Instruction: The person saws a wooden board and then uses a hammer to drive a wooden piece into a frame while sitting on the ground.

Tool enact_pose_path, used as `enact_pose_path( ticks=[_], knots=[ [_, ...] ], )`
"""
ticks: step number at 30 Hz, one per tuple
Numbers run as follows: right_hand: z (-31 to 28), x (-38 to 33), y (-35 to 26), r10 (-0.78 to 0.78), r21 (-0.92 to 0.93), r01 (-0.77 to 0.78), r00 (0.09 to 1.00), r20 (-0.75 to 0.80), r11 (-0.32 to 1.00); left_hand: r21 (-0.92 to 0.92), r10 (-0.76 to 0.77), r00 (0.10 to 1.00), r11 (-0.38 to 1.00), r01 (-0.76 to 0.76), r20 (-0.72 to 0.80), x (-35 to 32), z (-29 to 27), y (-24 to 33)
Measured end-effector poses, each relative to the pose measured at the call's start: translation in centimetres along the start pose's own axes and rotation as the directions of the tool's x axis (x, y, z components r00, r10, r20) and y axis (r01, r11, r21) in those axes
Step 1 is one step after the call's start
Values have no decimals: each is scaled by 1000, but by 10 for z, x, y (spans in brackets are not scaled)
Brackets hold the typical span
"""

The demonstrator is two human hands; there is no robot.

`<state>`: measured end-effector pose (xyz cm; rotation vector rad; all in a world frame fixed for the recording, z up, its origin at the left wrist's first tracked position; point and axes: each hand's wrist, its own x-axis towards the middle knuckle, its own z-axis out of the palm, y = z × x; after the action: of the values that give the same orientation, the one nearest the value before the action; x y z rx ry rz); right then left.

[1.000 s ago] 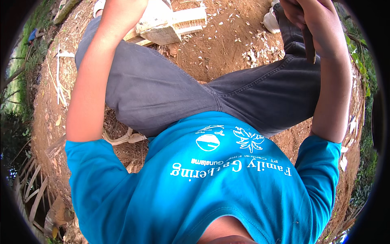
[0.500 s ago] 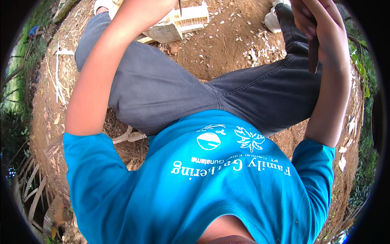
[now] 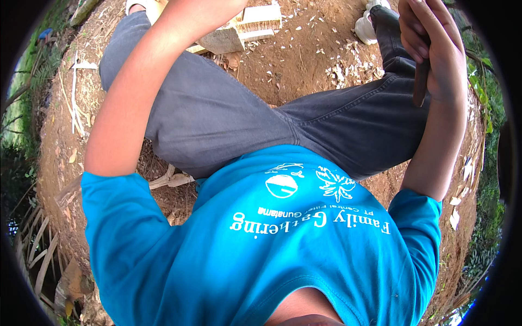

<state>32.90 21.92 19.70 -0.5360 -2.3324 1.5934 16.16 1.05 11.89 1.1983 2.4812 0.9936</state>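
Observation:
My left hand (image 3: 209,12) is at the upper edge, beside a roughly cut wood block (image 3: 224,41) with a pale top and a greyish face. Its fingers lie beyond the picture, so what it holds, if anything, is hidden. At the upper right, my right hand (image 3: 435,46) is closed, fingers wrapped round a flat brown handle (image 3: 420,87) whose end sticks out below the palm. The tool's other end is out of view.
My legs in grey trousers (image 3: 217,117) are spread on brown soil (image 3: 283,65). Pale wood chips (image 3: 353,73) lie scattered near my right foot in a light shoe (image 3: 365,28). Dry sticks (image 3: 74,103) lie at the left, with green plants along both sides.
My right hand and the handle have moved slightly down. My left hand has shifted a little right, and the thin dark tip beside it no longer shows.

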Motion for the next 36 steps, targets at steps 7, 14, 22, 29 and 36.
enact_pose_path(
  ticks=[7, 14, 22, 29, 36],
  knots=[
    [-4, 3, 6, -1, 65, -1, 1000, 30, 998, 65, -138, 981, 989, 130, 135, 6, -3, 14],
    [-24, -22, 16, -127, 382, 112, 992, 13, 917, -3, 51, 986, 999, -52, 160, 11, 3, 4],
    [28, -39, 26, -45, 33, 43, 998, 43, 999, -69, 181, 977, 982, -175, 108, 11, 4, -9],
    [-6, -22, 17, -147, 152, 142, 989, 22, 978, -190, 232, 973, 955, -230, -11, 9, 12, -21],
    [0, -31, 15, -78, 136, 73, 996, 35, 988, -186, 163, 981, 972, -142, 102, 10, 0, -8]
  ],
)
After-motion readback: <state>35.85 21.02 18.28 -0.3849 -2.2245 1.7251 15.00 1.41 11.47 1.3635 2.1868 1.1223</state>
